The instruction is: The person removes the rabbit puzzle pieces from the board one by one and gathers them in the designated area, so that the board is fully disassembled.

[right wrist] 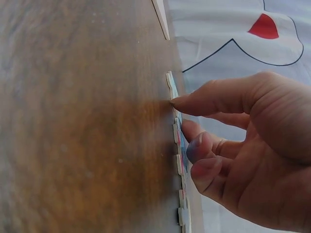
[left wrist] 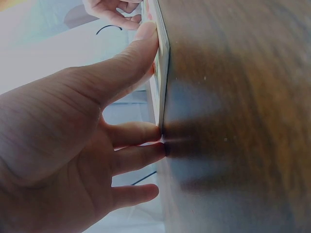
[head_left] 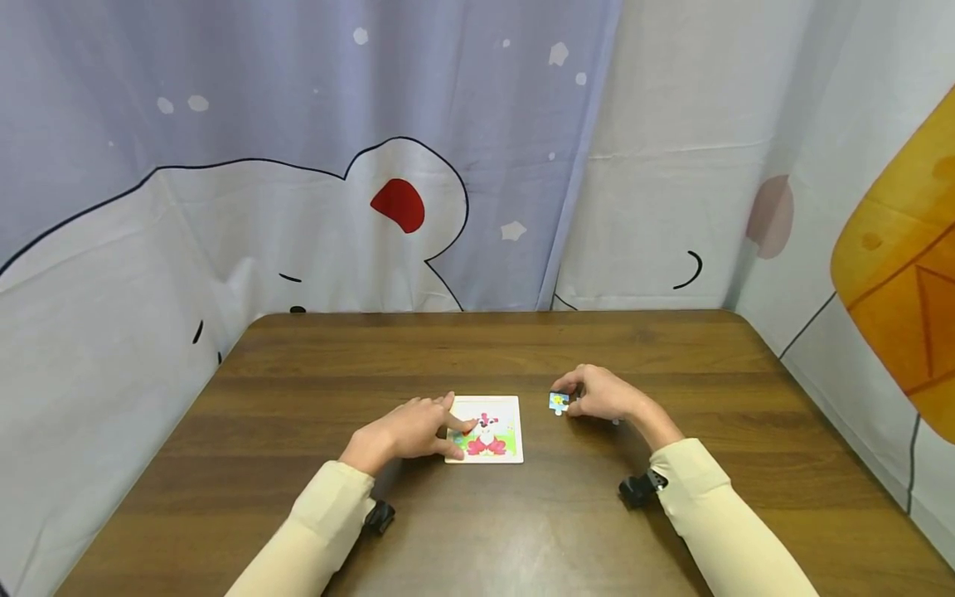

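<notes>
A small square puzzle board [head_left: 507,404] with a pale frame and a pink-and-white picture lies on the table. My left hand [head_left: 418,427] rests at its left side; in the left wrist view the thumb [left wrist: 146,31] lies on the board's edge, and other fingertips touch its side and the tabletop. To the right, my right hand [head_left: 606,393] pinches a blue puzzle piece [head_left: 558,401] with a yellow patch between thumb and forefinger, low over the table. In the right wrist view more puzzle pieces [right wrist: 179,165] lie in a row under the curled fingers.
The brown wooden table [head_left: 358,356] extends around both hands. Behind it hangs a printed curtain [head_left: 507,166] in lilac and white. Each wrist wears a black camera strap, the right one [head_left: 640,489] close above the tabletop.
</notes>
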A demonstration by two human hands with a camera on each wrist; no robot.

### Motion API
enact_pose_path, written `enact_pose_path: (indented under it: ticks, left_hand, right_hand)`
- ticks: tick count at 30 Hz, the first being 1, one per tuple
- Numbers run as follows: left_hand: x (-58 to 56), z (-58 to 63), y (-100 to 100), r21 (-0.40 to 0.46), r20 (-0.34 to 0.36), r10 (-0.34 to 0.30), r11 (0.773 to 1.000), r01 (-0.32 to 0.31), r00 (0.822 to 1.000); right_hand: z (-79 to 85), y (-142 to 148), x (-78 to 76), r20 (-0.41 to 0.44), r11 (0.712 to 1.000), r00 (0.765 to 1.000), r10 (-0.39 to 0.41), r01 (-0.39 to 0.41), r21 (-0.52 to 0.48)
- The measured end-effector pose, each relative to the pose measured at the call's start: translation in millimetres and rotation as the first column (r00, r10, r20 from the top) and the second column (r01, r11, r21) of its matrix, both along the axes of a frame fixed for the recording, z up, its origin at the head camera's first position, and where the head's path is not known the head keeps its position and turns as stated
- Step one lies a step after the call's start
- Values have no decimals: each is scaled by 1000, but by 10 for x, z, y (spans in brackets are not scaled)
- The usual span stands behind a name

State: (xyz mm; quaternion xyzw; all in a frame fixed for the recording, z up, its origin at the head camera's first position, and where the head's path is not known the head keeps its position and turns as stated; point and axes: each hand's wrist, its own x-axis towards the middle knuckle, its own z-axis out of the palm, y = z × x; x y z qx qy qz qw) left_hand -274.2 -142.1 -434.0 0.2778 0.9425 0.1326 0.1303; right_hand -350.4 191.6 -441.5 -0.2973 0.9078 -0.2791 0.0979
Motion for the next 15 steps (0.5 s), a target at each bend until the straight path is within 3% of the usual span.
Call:
enact_pose_path:
  ticks: [15]
  left_hand:
    - [-3, 15, 7, -4, 11, 1, 1000, -1, 1000]
  right_hand:
    - [13, 25, -18, -17, 1000, 1000, -5, 5, 17]
